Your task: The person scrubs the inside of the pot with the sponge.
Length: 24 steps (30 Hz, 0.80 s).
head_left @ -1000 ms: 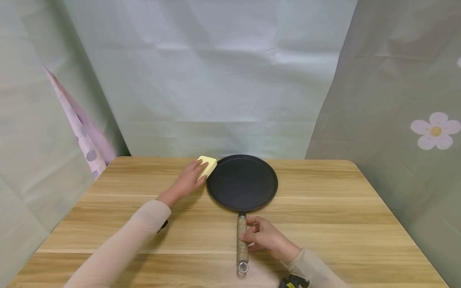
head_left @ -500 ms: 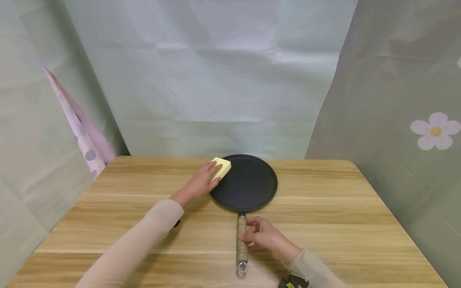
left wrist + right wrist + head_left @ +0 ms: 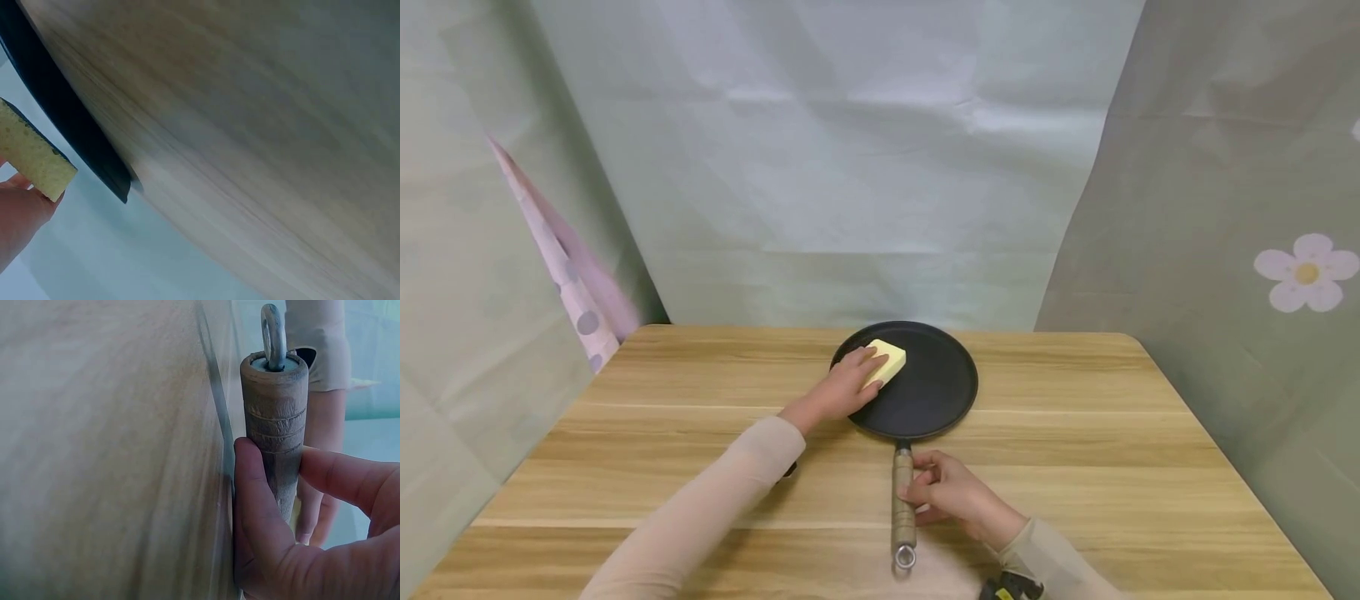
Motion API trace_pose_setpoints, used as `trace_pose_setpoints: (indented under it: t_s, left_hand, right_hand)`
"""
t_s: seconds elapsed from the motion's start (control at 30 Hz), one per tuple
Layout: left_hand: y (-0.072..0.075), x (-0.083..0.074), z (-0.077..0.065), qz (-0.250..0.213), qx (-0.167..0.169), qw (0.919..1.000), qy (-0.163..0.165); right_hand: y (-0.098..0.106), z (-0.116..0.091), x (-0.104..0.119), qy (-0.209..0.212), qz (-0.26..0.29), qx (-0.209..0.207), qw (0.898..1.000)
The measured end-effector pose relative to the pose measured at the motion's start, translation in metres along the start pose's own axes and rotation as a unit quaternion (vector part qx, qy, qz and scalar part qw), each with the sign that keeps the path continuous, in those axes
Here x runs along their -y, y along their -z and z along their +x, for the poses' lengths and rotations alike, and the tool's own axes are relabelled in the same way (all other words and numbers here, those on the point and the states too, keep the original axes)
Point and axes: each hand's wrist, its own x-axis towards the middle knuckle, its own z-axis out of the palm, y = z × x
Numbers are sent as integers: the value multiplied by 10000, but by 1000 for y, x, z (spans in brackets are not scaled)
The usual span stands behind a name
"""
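A round, flat black frying pan lies on the table with its wooden handle toward me. My left hand holds a pale yellow sponge over the left part of the pan's surface. In the left wrist view the sponge shows a dark layer along one side, beside the pan's dark rim. My right hand pinches the handle between thumb and fingers. Up close in the right wrist view, the handle has grooved rings and a metal hanging loop.
The wooden table has rounded far corners and spreads out on both sides of the pan. Pale hanging sheets stand behind it and at both sides; the right one bears a flower print.
My left hand has carried the sponge rightward and slightly nearer, from the pan's left rim onto its surface. The right hand stays at the handle, and the pan has hardly moved.
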Motion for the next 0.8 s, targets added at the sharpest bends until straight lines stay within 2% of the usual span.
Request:
trace_pose_setpoints:
  t_s: [0.47,0.8]
  left_hand:
    - [-12,-6,2,-76,407,9989,239]
    - [-15,-8,4,109,661,9975,238]
  right_hand:
    - [0,0,0,11,23,31,10000]
    - [0,2,-1,-4,12,22,10000]
